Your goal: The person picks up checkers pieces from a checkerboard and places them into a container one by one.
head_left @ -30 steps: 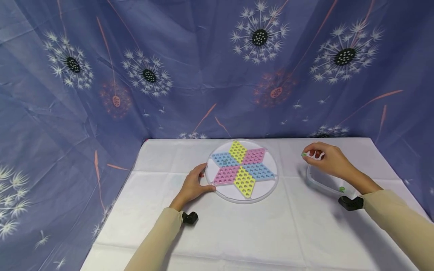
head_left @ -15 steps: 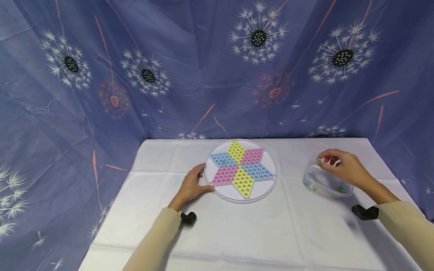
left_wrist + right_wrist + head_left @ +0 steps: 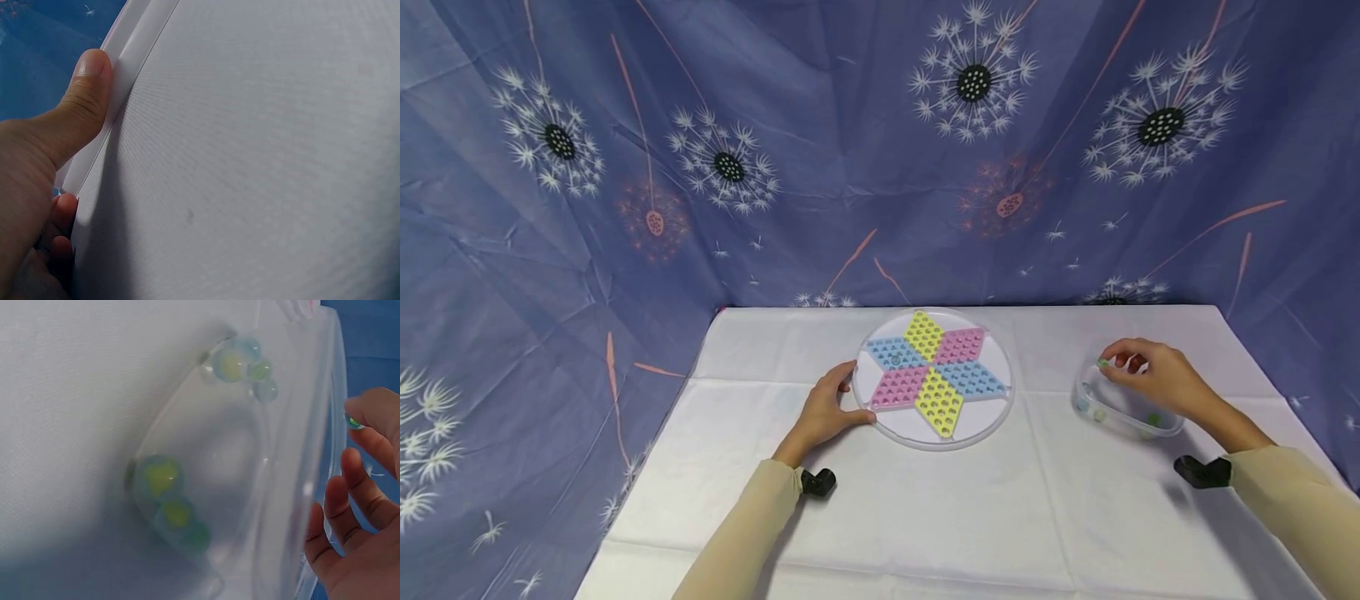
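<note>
A round white Chinese checkers board (image 3: 988,425) with a yellow, pink and blue star lies on the table. My left hand (image 3: 824,414) holds its left rim, the thumb along the edge in the left wrist view, other fingers partly hidden. One clear marble (image 3: 896,360) sits in a blue section of the star. At the right, my right hand (image 3: 1157,375) pinches a small green marble (image 3: 354,422) between thumb and index finger, above a clear plastic box (image 3: 1123,423). Several marbles (image 3: 177,512) in yellow, green and pale blue lie in that box, seen through its wall.
White cloth (image 3: 955,517) covers the table. A blue curtain (image 3: 850,150) with dandelion prints hangs right behind the table's back edge and along the left. The box stands right of the board, with a gap of cloth between them.
My right hand has moved to the right with the marble, back over the box, and has then dipped slightly. The left hand and board have stayed in place.
</note>
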`<action>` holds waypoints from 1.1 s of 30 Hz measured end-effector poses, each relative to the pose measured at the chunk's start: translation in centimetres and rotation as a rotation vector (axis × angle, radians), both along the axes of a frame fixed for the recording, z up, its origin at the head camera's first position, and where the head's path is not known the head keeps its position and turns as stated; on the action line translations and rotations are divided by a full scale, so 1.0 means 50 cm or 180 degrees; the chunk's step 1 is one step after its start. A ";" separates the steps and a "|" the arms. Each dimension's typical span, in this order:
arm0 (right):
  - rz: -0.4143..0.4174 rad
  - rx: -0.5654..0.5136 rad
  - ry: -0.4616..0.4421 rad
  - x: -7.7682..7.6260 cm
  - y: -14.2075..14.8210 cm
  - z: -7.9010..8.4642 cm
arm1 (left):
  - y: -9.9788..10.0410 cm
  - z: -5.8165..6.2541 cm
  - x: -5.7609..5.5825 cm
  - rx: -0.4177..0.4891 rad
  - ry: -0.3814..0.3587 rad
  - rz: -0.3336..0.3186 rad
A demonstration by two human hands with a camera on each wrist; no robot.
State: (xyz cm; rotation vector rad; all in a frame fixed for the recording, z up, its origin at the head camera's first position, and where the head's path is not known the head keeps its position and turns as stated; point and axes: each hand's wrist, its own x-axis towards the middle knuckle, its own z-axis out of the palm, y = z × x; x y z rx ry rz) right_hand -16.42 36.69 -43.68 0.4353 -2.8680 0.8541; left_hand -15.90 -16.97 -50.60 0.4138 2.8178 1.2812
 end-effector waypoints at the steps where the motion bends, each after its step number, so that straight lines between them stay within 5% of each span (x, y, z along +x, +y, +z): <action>1: 0.0010 0.0013 -0.0037 -0.001 0.000 -0.002 | 0.000 0.001 0.000 -0.0004 0.0002 -0.0004; 33: 0.0117 0.0089 -0.0329 -0.006 -0.003 -0.020 | -0.002 -0.005 -0.006 -0.0079 0.0055 -0.0013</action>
